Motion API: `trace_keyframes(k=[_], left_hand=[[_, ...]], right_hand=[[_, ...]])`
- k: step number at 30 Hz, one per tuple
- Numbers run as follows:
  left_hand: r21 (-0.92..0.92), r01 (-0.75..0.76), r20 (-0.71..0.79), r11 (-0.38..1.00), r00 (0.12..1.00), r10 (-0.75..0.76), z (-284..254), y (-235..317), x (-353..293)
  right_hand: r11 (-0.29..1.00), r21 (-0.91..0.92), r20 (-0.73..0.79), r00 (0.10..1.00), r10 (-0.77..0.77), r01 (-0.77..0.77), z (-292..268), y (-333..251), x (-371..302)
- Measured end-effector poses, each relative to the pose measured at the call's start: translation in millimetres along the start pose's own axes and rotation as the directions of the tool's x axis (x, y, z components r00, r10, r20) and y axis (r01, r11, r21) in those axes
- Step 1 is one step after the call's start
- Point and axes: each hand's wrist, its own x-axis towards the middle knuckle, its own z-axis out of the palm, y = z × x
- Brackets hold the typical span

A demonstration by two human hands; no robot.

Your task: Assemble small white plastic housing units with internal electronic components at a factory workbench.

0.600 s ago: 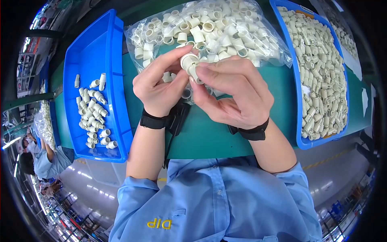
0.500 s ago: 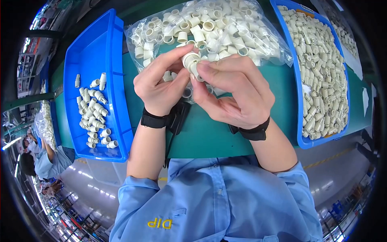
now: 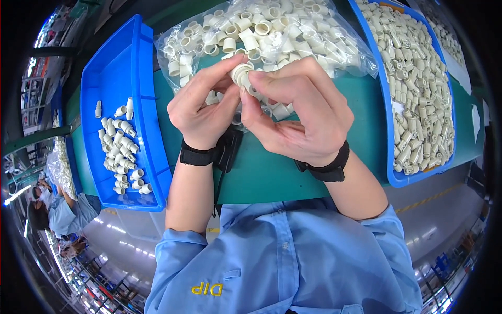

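Over the table my left hand (image 3: 205, 104) pinches a white plastic fitting (image 3: 241, 73), a short round piece, between thumb and forefinger. My right hand (image 3: 303, 112) has its thumb and forefinger closed on a smaller white part (image 3: 252, 86) against the fitting's lower right side. Whether the two pieces are joined, the fingers hide. Just beyond my hands lies a clear plastic bag (image 3: 180, 49) full of loose white sleeves (image 3: 262, 27). Both my wrists wear black straps.
A blue bin (image 3: 117, 57) on the left holds a small heap of white fittings (image 3: 123, 149). On the right, a blue tray (image 3: 393, 157) is packed with white parts (image 3: 413, 94). Green matting (image 3: 261, 178) covers the table. Another person (image 3: 70, 212) sits at the far left.
My hands keep their grip on the white parts and have shifted slightly left within the view. The smaller part's angle between my fingers has changed a little.
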Motion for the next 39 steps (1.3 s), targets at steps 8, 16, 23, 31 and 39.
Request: trace_keyframes(k=[8,16,23,31,39], left_hand=[[0.074,-0.086,0.001,0.994,0.996,0.086,0.6,-0.5,1.4],[-0.047,-0.034,-0.063,0.998,0.998,0.031,3.8,4.0,0.3],[0.029,-0.001,-0.025,1.0,1.0,0.001,-2.9,5.1,-3.4],[0.037,-0.007,-0.011,0.999,1.0,0.007,-2.2,9.2,-1.2],[0.032,0.0,-0.006,0.999,1.0,0.0,-2.2,7.0,-1.9]], right_hand=[[0.995,0.037,-0.002,0.996,0.09,-0.09,0.6,-2.4,0.2],[0.989,0.108,-0.033,0.994,-0.1,0.103,5.1,5.7,-2.6],[0.992,0.093,0.003,0.997,-0.081,0.081,1.6,1.2,-3.7],[0.995,0.066,-0.001,0.997,-0.075,0.075,0.2,-0.8,-2.0],[0.997,0.06,-0.01,0.999,-0.045,0.046,-1.8,-3.2,0.3]])
